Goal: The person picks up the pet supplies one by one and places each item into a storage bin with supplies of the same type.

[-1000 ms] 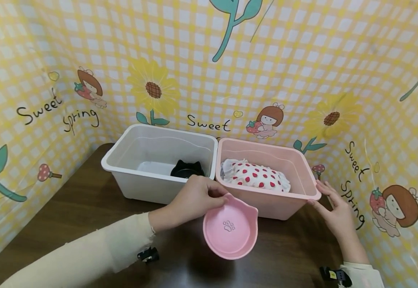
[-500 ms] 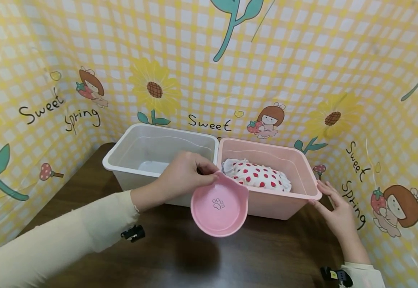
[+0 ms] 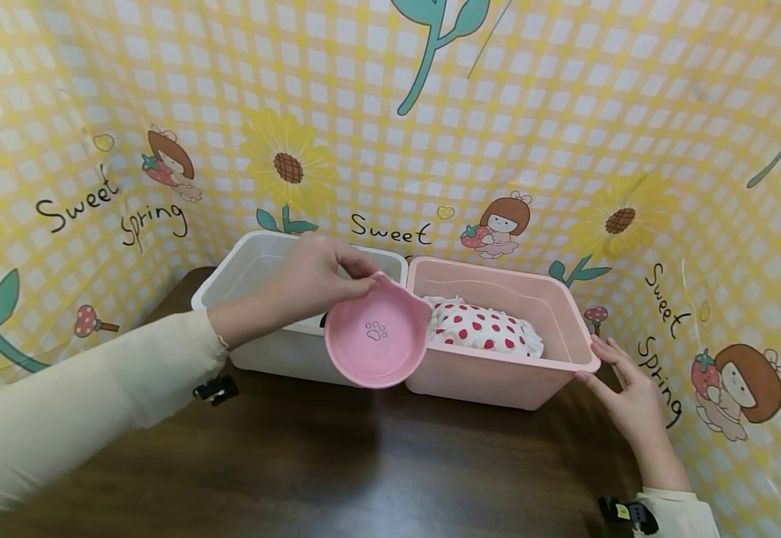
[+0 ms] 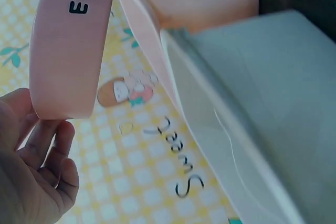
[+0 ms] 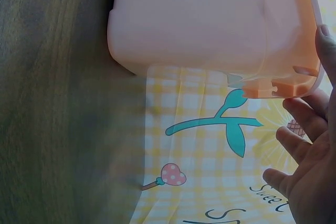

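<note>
My left hand (image 3: 309, 280) pinches a pink cat-eared pet bowl (image 3: 375, 336) by its upper edge, thumb in front. The bowl hangs tilted, with its paw-print inside facing me, and overlaps the front of the grey-white bin (image 3: 269, 347) and the edge of the pink bin (image 3: 477, 381). Dark lettering shows on the bowl's outer wall (image 4: 68, 61) in the left wrist view. At the pink bin's right front corner, my right hand (image 3: 632, 396) holds the rim between thumb and fingers. A white cloth bundle with red strawberries (image 3: 480, 327) lies inside that bin.
Both bins stand side by side on a dark wooden table (image 3: 262, 456). Behind them and along both sides hangs a yellow checked cloth (image 3: 390, 149) with printed flowers and girls. A black thing in the grey-white bin is nearly hidden behind the pink bowl.
My left hand has carried the pink bowl up and leftward, from before the pink bin to the front of the grey-white bin. The black cat-eared bowl there is now mostly covered. My right hand stays put.
</note>
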Tool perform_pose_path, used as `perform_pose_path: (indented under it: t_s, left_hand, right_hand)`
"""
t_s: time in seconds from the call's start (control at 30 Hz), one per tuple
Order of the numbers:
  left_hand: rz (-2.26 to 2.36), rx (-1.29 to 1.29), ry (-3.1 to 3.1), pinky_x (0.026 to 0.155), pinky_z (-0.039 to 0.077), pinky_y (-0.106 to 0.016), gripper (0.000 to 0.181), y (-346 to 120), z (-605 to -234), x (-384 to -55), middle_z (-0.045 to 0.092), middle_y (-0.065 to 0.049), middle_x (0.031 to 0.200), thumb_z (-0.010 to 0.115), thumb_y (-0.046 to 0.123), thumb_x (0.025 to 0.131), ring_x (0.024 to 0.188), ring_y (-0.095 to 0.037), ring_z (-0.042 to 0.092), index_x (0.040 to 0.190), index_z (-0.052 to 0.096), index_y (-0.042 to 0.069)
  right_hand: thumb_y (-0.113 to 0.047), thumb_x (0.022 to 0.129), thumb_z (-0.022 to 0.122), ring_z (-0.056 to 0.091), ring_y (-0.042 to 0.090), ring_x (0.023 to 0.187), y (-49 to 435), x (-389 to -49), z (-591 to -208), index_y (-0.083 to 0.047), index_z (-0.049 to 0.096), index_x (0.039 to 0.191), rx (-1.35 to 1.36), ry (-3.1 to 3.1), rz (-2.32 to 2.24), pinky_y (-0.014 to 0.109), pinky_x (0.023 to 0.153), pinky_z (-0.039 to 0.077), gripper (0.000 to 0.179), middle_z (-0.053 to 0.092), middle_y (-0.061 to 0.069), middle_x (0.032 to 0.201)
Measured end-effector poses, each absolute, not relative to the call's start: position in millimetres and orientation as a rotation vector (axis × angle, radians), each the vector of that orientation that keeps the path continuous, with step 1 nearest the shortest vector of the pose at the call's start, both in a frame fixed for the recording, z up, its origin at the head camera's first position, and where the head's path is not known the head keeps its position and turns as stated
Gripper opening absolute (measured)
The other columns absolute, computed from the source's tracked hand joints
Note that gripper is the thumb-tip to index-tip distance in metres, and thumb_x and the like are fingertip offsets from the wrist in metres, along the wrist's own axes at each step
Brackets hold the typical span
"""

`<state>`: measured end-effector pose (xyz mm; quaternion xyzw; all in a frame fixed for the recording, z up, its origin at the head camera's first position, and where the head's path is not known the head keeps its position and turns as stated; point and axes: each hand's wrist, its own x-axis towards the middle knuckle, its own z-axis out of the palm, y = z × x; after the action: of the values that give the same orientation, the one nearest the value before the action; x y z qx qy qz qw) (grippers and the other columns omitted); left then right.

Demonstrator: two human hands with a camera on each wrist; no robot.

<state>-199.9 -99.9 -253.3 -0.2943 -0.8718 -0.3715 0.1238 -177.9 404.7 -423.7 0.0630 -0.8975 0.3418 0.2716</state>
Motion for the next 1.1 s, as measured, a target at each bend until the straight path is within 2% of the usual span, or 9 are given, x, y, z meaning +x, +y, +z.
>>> perform_pose_path:
  t_s: [0.2,0.47,0.7,1.1]
  left_hand:
    - [-0.945,-0.822,-2.534,0.07,0.055,-0.028,0.008,-115.9,-239.8,-213.9,0.077,0.009,0.079,0.082,0.017,0.086,0.078,-0.005,0.07,0.093,0.083,0.02]
    - [-0.836,-0.746,-2.593,0.073,0.054,-0.03,0.011,-136.8,-229.3,-234.6,0.078,0.003,0.085,0.082,0.017,0.087,0.081,-0.009,0.071,0.097,0.082,0.018]
    - [-0.765,-0.73,-2.622,0.072,0.054,-0.029,0.012,-157.7,-222.9,-256.4,0.08,-0.001,0.092,0.08,0.015,0.088,0.085,-0.013,0.071,0.099,0.083,0.015]
    - [-0.601,-0.691,-2.716,0.073,0.053,-0.034,0.007,-191.7,-235.1,-289.3,0.078,-0.003,0.091,0.078,0.015,0.089,0.086,-0.018,0.069,0.095,0.082,0.013]
  right_hand:
    - [-0.018,0.084,0.086,0.039,-0.008,0.141,404.8,-178.6,-424.0,-0.015,0.067,0.137,0.174,-2.415,0.929,0.006,0.106,0.026,0.056,0.061,0.008,0.144]
    - [-0.018,0.084,0.086,0.039,-0.01,0.14,404.2,-178.0,-423.4,-0.014,0.067,0.136,0.169,-2.413,0.93,0.007,0.107,0.027,0.056,0.061,0.009,0.144]
    - [-0.021,0.086,0.085,0.039,-0.008,0.142,405.7,-177.0,-424.3,-0.016,0.066,0.138,0.163,-2.429,0.907,0.011,0.111,0.028,0.055,0.061,-0.001,0.145]
    - [-0.018,0.084,0.086,0.041,-0.005,0.142,405.2,-177.6,-424.4,-0.015,0.068,0.135,0.192,-2.401,0.91,0.005,0.106,0.026,0.054,0.062,0.002,0.144]
